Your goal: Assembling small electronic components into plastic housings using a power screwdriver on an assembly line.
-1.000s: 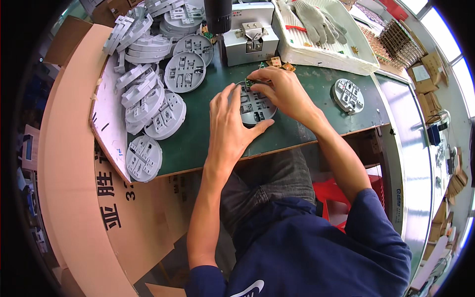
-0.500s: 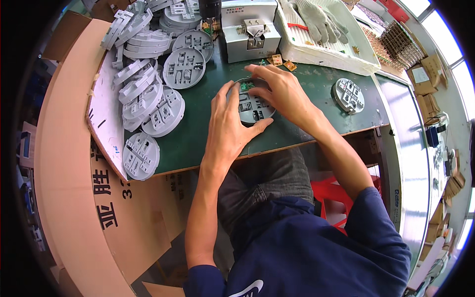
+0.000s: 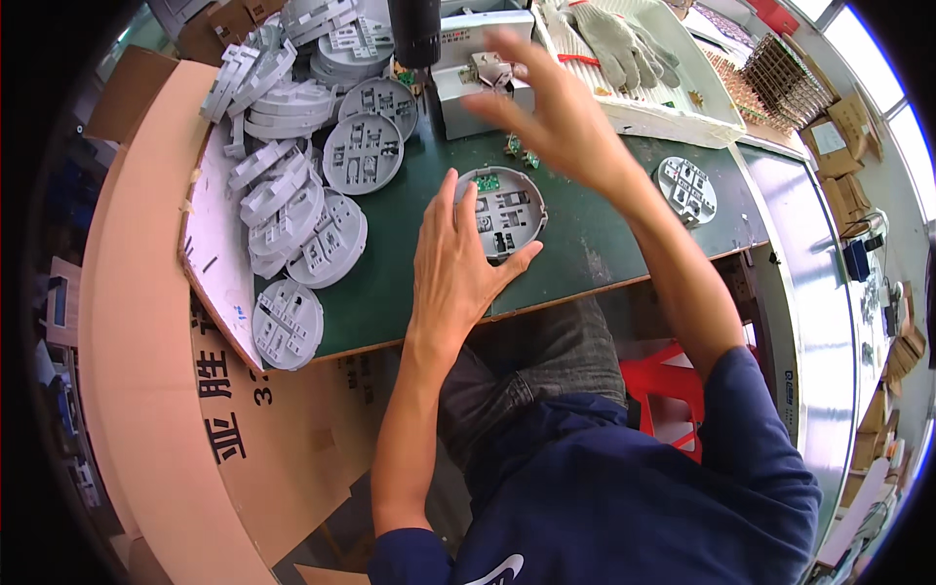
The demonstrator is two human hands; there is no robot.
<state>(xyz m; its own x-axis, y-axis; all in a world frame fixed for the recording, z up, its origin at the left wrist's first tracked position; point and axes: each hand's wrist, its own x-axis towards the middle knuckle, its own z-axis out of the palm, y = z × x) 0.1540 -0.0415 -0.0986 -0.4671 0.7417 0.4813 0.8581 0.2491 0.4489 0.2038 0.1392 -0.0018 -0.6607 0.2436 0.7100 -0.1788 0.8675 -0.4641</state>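
A round grey plastic housing (image 3: 517,210) lies on the green tabletop in front of me, its open side up and a small green circuit board (image 3: 485,182) near its far edge. My left hand (image 3: 453,253) grips it by the rim, fingers along the left side and thumb at the near right. Raised beyond the housing, my right hand (image 3: 565,122) is blurred at the fingertips; its thumb and fingers are spread, with nothing seen between them. It partly covers a grey metal box-shaped machine (image 3: 453,93). Beside that machine is a black cylindrical tool (image 3: 416,34).
Several grey housings (image 3: 363,154) are piled at the left against a white board (image 3: 219,249). One more housing (image 3: 686,188) lies at the right. Small circuit boards (image 3: 522,151) sit near the machine. A white foam tray (image 3: 673,122) holds knitted gloves (image 3: 614,49).
My right hand has let go of the housing and moved up and away toward the machine. My left hand still holds the rim. The black tool appears lower in the view.
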